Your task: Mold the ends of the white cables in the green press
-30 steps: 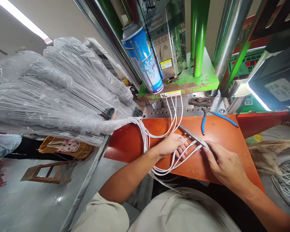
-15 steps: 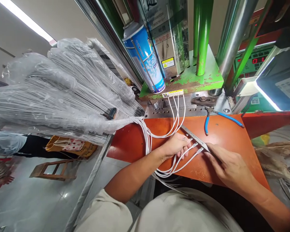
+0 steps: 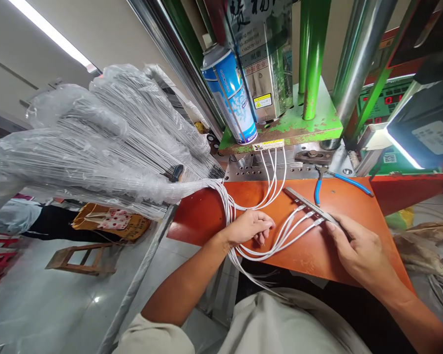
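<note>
A narrow metal fixture bar (image 3: 307, 204) lies slantwise on the orange work plate (image 3: 302, 250). Three white cables (image 3: 280, 240) loop from it back toward me, their ends plugged into the bar. My right hand (image 3: 358, 250) rests on the plate with thumb and forefinger pinched on the bar's near end. My left hand (image 3: 249, 227) lies left of the cables, fingers curled loosely over the looped strands. More white cables (image 3: 271, 172) run up into the metal mould block (image 3: 251, 168).
A big plastic-wrapped bundle of white cables (image 3: 96, 147) lies at left. A blue spray can (image 3: 231, 96) stands on the green press platform (image 3: 299, 129). Blue-handled pliers (image 3: 328, 179) lie at the plate's far edge. A lit control box (image 3: 424, 123) sits right. A wooden stool (image 3: 83, 258) stands on the floor.
My left hand has drawn back left, away from the bar, along the cables. The bar now carries three cable ends. The view shifted slightly right.
</note>
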Available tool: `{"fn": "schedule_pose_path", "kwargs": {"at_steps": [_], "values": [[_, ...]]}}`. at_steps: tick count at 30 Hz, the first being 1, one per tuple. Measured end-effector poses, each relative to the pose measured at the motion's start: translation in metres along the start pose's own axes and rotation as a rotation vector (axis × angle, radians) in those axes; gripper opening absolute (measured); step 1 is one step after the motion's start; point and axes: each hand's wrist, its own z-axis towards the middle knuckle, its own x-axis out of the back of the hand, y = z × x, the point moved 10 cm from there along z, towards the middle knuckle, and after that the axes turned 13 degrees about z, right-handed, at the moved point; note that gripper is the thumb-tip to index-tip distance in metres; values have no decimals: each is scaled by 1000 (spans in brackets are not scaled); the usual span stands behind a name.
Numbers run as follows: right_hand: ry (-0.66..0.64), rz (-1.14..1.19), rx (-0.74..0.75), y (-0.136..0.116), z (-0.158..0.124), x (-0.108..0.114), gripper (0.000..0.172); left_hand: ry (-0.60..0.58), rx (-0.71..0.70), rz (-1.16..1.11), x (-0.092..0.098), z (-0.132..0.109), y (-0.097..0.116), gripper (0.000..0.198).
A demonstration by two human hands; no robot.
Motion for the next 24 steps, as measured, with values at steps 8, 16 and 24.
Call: {"fn": "schedule_pose_path", "kwargs": {"at_steps": [8, 16, 24], "values": [[3, -23, 38, -2, 0, -3, 30, 517, -281, 624, -11, -8, 62, 15], [56, -46, -29, 0, 0, 6, 33, 469, -294, 1205, -32, -73, 45, 27], [44, -137, -74, 5, 1, 7, 37, 429, -188, 550, 48, -77, 3, 33]]}}
